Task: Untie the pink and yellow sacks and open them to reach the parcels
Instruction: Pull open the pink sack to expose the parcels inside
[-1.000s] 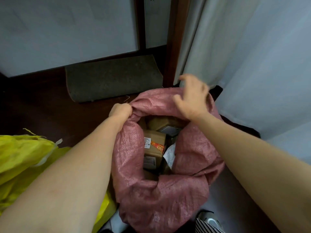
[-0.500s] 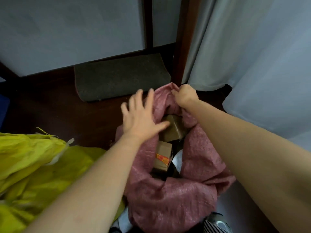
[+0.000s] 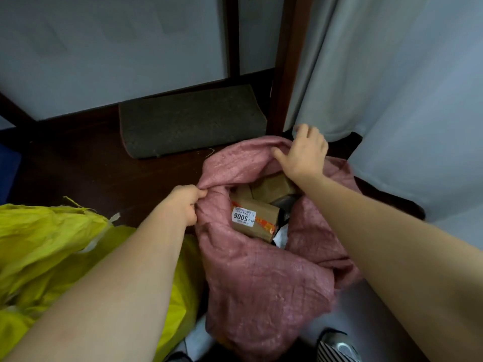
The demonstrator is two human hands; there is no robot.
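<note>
The pink woven sack (image 3: 261, 278) stands open on the dark floor in the middle of the view. Inside it lie cardboard parcels; the nearest parcel (image 3: 254, 219) carries a white label reading 5006, and another brown parcel (image 3: 271, 189) lies behind it. My left hand (image 3: 184, 203) grips the sack's left rim, fingers curled round the fabric. My right hand (image 3: 304, 151) grips the far right rim, with its fingers folded over the edge. The yellow sack (image 3: 49, 246) lies crumpled at the left, under my left forearm.
A grey mat (image 3: 190, 121) lies on the dark wooden floor (image 3: 91, 168) behind the sacks. A dark wooden post (image 3: 287, 74) stands beyond the pink sack, with pale curtains (image 3: 392, 87) to the right. A striped shoe (image 3: 337, 348) shows at the bottom edge.
My left hand, spread open over the sack's mouth half a second ago, now grips the left rim. My right hand has shifted along the far rim, and the mouth is wider, showing the labelled parcel.
</note>
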